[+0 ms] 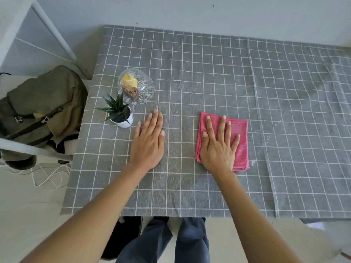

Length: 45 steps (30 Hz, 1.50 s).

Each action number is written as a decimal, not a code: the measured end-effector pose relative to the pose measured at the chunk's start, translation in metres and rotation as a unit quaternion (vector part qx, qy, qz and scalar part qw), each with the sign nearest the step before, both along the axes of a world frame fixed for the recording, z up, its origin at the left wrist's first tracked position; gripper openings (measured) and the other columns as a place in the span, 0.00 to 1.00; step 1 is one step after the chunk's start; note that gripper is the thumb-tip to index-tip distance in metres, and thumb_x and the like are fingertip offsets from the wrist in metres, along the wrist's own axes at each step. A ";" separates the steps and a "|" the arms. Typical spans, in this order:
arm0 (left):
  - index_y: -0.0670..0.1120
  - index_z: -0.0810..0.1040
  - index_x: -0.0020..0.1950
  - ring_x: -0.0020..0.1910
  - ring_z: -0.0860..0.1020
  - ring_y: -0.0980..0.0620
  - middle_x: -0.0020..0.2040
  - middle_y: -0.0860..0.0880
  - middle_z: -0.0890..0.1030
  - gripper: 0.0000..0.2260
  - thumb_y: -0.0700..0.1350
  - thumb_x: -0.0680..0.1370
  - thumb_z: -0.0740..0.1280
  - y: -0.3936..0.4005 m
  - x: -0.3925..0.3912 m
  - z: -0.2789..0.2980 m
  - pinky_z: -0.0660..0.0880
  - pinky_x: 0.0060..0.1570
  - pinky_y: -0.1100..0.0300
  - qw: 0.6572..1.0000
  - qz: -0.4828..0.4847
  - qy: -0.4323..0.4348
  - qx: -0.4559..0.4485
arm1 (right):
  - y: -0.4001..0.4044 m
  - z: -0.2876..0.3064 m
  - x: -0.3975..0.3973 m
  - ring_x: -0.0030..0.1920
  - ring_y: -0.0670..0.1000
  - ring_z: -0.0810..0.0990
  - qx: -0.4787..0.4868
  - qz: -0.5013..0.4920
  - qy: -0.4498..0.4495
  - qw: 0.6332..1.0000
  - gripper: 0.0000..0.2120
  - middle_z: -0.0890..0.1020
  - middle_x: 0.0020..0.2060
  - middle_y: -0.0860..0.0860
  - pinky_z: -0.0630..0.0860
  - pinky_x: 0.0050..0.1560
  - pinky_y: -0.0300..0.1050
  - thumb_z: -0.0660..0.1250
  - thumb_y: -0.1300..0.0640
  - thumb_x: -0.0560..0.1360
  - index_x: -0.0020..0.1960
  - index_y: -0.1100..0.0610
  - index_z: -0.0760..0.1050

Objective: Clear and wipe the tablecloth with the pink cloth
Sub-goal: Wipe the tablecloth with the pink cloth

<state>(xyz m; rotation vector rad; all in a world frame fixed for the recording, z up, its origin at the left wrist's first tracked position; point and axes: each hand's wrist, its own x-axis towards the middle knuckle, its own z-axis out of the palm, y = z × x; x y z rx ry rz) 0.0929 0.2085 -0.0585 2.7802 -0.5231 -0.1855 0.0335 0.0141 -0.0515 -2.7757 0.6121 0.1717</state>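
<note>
Grey checked tablecloth (209,73) bears both flat hands, right hand (220,147) on pink cloth (241,133).

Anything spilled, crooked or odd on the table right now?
Pale powdery specks dust the tablecloth right of the pink cloth, around. The glass dish and potted plant stand upright, undisturbed.

Both forearms are bare from the bottom edge of the view to the wrists, with no sleeves showing. The left hand (147,143) and the right hand (218,149) carry no gloves, rings, watch or bands. The fingernails are short and unpainted. Lower down, the legs are in dark blue trousers (165,242) of a denim-like cloth, loose and creased.
</note>
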 end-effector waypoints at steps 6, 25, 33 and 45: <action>0.48 0.41 0.78 0.77 0.41 0.56 0.78 0.53 0.42 0.24 0.49 0.83 0.42 0.015 -0.011 -0.001 0.40 0.76 0.52 1.000 0.016 -0.009 0.004 | 0.054 0.000 -0.005 0.76 0.53 0.31 0.006 0.086 -0.009 0.996 0.25 0.35 0.77 0.50 0.29 0.72 0.60 0.34 0.42 0.80 0.77 0.39 0.35; 0.47 0.42 0.79 0.77 0.42 0.56 0.79 0.52 0.43 0.24 0.49 0.82 0.42 0.012 -0.012 0.002 0.41 0.76 0.51 0.999 0.031 -0.012 0.019 | 0.054 0.001 -0.013 0.74 0.54 0.27 0.002 0.084 0.023 0.996 0.25 0.30 0.75 0.52 0.26 0.70 0.62 0.33 0.40 0.80 0.75 0.38 0.30; 0.48 0.42 0.79 0.77 0.41 0.57 0.78 0.53 0.42 0.24 0.48 0.83 0.42 0.015 -0.012 0.001 0.40 0.76 0.52 1.000 0.027 -0.010 0.013 | 0.041 -0.002 -0.017 0.75 0.52 0.31 -0.004 0.124 0.012 0.992 0.24 0.33 0.76 0.47 0.30 0.73 0.59 0.30 0.40 0.79 0.74 0.37 0.30; 0.48 0.43 0.79 0.77 0.42 0.56 0.78 0.53 0.42 0.24 0.48 0.83 0.43 0.015 -0.011 -0.005 0.40 0.76 0.52 0.999 0.029 -0.019 0.009 | 0.005 0.001 -0.016 0.76 0.51 0.34 -0.008 0.010 0.005 1.000 0.24 0.38 0.77 0.47 0.32 0.73 0.59 0.34 0.40 0.80 0.76 0.36 0.37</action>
